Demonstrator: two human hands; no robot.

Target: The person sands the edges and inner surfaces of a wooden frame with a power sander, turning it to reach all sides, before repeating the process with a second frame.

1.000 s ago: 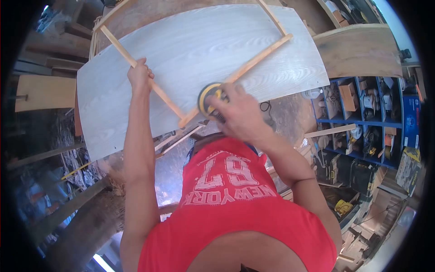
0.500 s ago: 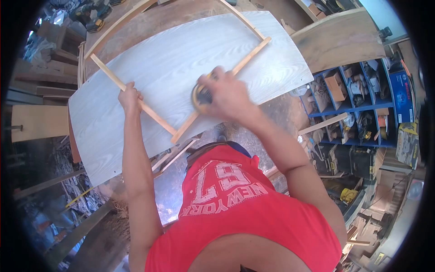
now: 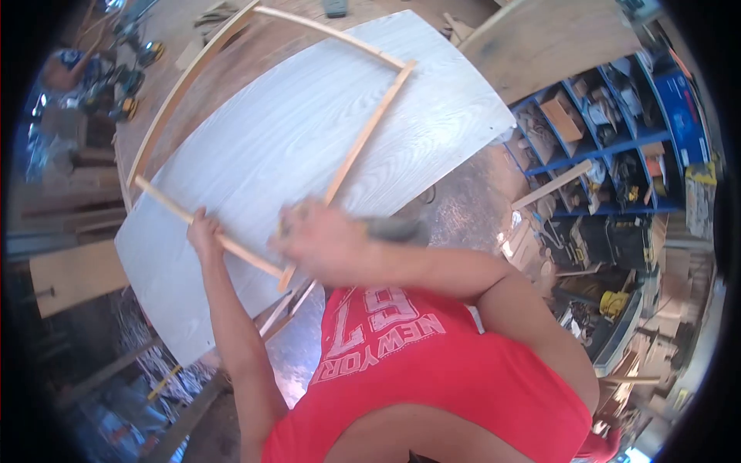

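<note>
From my remote seat I am seeing a blue shelving unit [image 3: 640, 143] standing at two o'clock, its compartments brimming with boxes and loose parts, while dark cases [image 3: 610, 243] are sitting below it at three. A brown tabletop [image 3: 208, 89] is spreading toward eleven, and a pale panel [image 3: 73, 278] is resting near nine. Patches of bright light are falling across the worn floor [image 3: 471, 212] just right of centre, and scraps [image 3: 135, 328] are cluttering eight o'clock.

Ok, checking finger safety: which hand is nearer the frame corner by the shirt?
Right: the right hand is just beyond that corner; the left hand grips a rail farther away.
</note>
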